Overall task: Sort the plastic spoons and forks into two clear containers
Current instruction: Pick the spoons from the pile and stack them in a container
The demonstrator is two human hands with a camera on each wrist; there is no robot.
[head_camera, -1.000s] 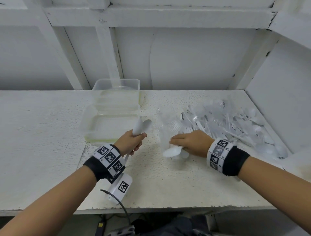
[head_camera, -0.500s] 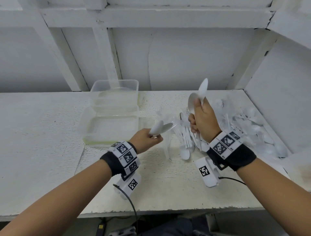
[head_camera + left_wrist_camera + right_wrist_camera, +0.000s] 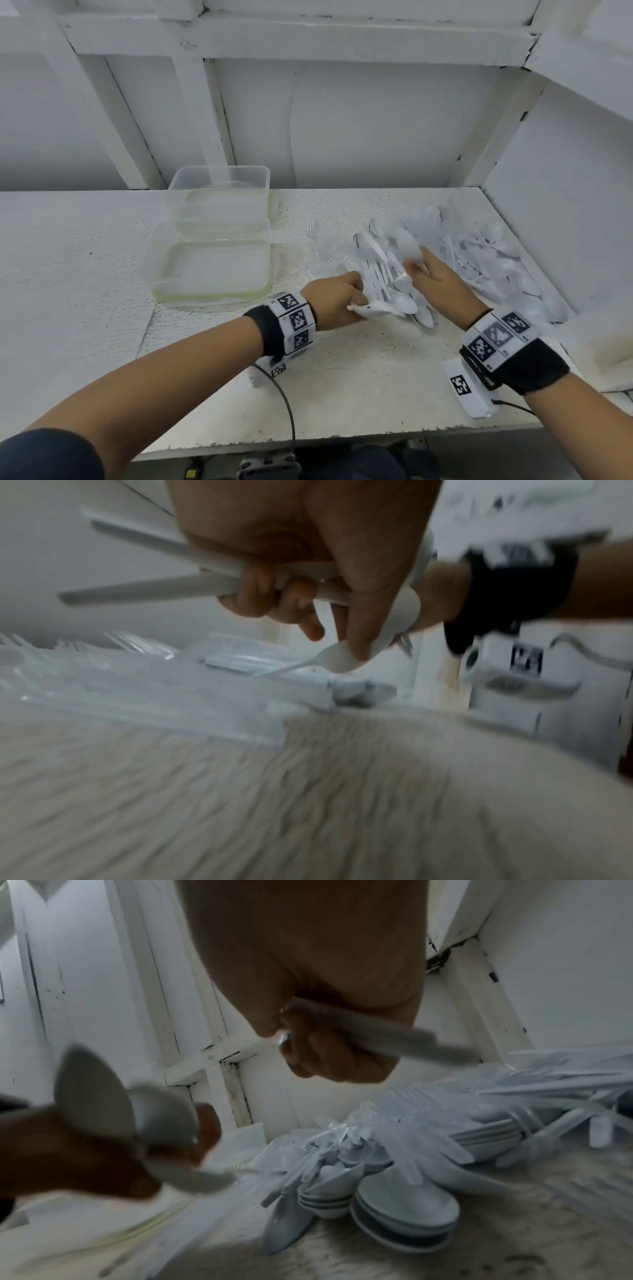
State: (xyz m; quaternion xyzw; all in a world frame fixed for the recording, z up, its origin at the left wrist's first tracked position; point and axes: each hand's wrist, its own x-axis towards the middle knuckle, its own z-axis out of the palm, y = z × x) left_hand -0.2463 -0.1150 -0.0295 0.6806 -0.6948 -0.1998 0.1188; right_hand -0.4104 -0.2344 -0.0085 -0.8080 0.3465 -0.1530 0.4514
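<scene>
White plastic spoons and clear forks lie in a loose pile [image 3: 493, 263] on the right of the white table. My left hand [image 3: 356, 301] is at the pile's near left edge and grips several white spoons [image 3: 376, 310]; the left wrist view shows its fingers [image 3: 274, 596] curled round the spoon handles [image 3: 154, 588]. My right hand [image 3: 416, 270] hovers over the pile and holds a white spoon [image 3: 407, 246] by its handle [image 3: 377, 1037], bowl pointing away. Two clear containers, one at the back [image 3: 222, 181] and one in front [image 3: 212, 294], stand to the left.
A white wall closes the table on the right, behind the pile. Stacked spoon bowls [image 3: 404, 1213] sit at the pile's near end. A sensor cable [image 3: 287, 411] trails from my left wrist over the table's front edge [image 3: 342, 442].
My right hand has come down from its raised position to just over the pile, its spoon now tipped forward. My left hand has moved right and down to the pile's near edge.
</scene>
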